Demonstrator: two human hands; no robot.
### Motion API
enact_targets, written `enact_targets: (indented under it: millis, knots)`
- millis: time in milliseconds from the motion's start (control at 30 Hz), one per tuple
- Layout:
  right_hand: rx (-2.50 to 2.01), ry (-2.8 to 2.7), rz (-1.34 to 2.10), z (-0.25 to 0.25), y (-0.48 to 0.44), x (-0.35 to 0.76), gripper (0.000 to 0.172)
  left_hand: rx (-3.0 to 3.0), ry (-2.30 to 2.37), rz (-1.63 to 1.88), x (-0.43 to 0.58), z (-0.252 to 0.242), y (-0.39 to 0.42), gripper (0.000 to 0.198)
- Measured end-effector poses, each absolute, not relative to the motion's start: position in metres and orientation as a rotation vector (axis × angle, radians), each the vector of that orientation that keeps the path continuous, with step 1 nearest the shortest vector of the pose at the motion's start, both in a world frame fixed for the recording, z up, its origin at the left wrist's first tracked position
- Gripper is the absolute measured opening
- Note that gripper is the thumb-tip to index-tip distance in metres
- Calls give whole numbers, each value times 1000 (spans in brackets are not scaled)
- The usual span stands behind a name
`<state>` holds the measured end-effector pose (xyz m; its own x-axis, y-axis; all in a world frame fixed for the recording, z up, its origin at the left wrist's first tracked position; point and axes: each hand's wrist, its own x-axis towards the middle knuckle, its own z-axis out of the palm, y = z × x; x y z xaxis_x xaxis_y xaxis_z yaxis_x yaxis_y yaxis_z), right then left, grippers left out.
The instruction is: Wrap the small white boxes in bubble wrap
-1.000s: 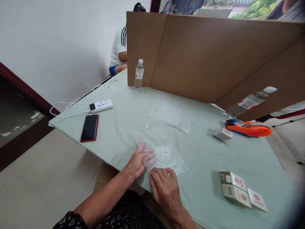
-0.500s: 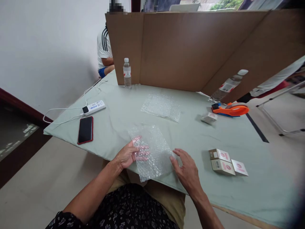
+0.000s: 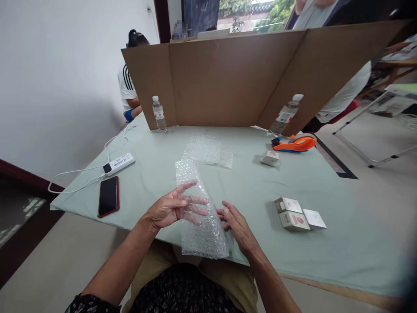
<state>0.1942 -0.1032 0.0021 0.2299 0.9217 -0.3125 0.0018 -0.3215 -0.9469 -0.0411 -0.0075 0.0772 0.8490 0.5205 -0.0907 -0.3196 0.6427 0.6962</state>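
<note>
Two hands on one bubble wrap sheet (image 3: 203, 239) at the near edge of the table (image 3: 247, 187).
Left hand (image 3: 167, 211) had fingers spread, showing through the sheet. Right hand (image 3: 236, 224) kept fingers together, tips touching the sheet's right edge; pinch unclear. The sheet's lower end hung over the table edge. Risk: with so loose a hold, the slick wrap could slide off into the lap. Small boxes (image 3: 298, 215) sat well to the right.

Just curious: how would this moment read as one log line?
left hand: holds clear bubble-wrap sheet | right hand: touches its right edge | sheet: overhangs pale-green table edge
</note>
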Motion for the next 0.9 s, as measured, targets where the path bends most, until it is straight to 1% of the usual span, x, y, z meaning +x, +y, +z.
enact_targets:
  millis: [67, 167, 233, 367, 533, 600, 700, 800, 900]
  knots:
    - [-1486, -845, 1299, 4, -102, 188, 70, 765, 259, 474, -37, 84, -2, 67]
    - [-1235, -722, 1458, 10, -97, 180, 57, 808, 214, 452, -32, 93, 6, 65]
    - [-1109, -604, 1478, 17, -93, 178, 52, 831, 200, 437, -31, 97, 12, 65]
    - [-1103, -474, 1280, 30, -91, 186, 49, 866, 276, 421, -34, 96, 23, 65]
    - [-1328, -625, 1098, 25, -97, 200, 45, 887, 672, 383, -39, 66, 29, 68]
    - [-1425, -678, 1098, 16, -99, 204, 47, 890, 833, 352, -37, 49, 27, 71]
    - [-1579, -767, 1095, 1, -99, 208, 57, 901, 1007, 366, -31, 28, 20, 74]
    - [-1727, -876, 1076, -9, -100, 213, 68, 954, 1125, 416, -27, 18, 15, 73]
    - [-1820, -1001, 1039, -11, -104, 216, 72, 1024, 1179, 447, -26, 15, 11, 77]
